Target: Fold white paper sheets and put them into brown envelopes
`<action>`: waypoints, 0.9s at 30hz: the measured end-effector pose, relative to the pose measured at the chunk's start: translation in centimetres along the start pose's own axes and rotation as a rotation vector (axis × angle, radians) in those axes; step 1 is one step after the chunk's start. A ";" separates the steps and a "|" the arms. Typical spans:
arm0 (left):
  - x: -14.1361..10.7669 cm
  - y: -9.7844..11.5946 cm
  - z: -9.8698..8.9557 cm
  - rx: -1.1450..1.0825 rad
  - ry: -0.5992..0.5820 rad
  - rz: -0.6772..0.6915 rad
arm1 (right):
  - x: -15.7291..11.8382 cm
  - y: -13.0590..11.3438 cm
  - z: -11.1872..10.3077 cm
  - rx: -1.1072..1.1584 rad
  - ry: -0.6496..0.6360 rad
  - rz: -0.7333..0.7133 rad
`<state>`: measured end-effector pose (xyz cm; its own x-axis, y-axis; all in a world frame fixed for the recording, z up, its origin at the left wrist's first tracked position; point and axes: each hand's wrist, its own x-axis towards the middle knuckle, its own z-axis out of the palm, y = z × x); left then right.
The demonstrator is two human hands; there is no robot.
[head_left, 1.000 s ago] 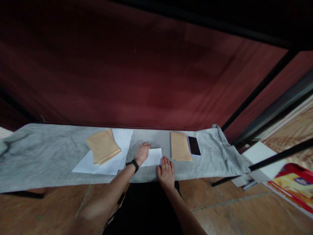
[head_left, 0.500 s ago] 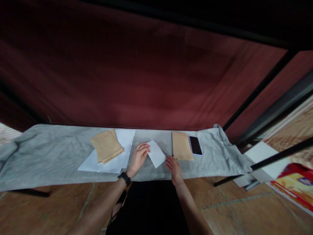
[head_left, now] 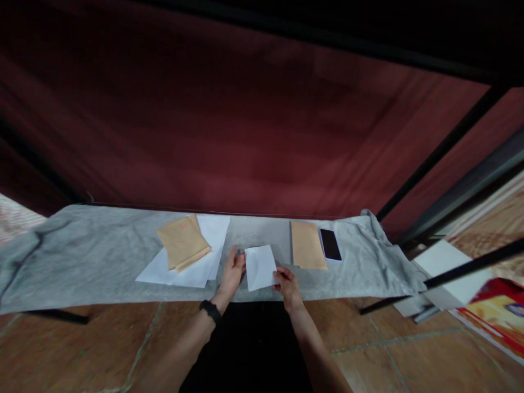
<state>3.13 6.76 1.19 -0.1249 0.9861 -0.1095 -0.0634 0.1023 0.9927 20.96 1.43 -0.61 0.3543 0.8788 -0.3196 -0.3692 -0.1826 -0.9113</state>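
A small white piece of paper (head_left: pixel 260 267), seemingly folded, is held up in front of me over the grey cloth. My right hand (head_left: pixel 288 285) pinches its lower right edge between thumb and fingers. Along the paper's left edge is my left hand (head_left: pixel 232 274), its fingertips closed at that edge and partly hidden; a dark watch (head_left: pixel 210 312) is on that wrist. Left of it, several brown envelopes (head_left: pixel 184 243) lie on larger white sheets (head_left: pixel 216 232). Another brown envelope (head_left: pixel 308 245) rests to the right of my hands.
A phone (head_left: pixel 331 244) lies beside the right-hand envelope. The grey cloth (head_left: pixel 110 245) covers a long narrow bench against a dark red panel (head_left: pixel 245 136). Off the right end stand a white box (head_left: pixel 450 267), a red and yellow package (head_left: pixel 497 314) and black metal bars.
The paper has turned from a slanted position to nearly square with me. My left hand has moved down its left edge, and my right hand has moved slightly lower and left.
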 end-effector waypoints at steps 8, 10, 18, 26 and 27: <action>-1.1 -2.6 0.2 -0.028 -0.190 -0.150 | -0.4 0.6 0.2 -0.025 -0.047 -0.007; -0.4 -1.8 -0.2 -0.010 -0.327 -0.131 | -0.2 0.4 0.0 -0.032 -0.069 0.017; 2.1 0.8 -1.0 0.020 -0.321 -0.122 | -0.1 -0.5 0.5 0.046 -0.053 0.028; -0.9 -1.7 0.4 -0.142 -0.215 -0.237 | 0.2 0.2 2.9 0.180 0.046 -0.039; -1.0 -1.8 0.6 -0.109 -0.202 -0.202 | 0.3 0.3 2.9 0.174 0.047 -0.043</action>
<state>3.94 5.67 -0.44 0.1000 0.9544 -0.2813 -0.1738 0.2951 0.9395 18.42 2.88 -0.24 0.4108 0.8620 -0.2969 -0.4948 -0.0627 -0.8667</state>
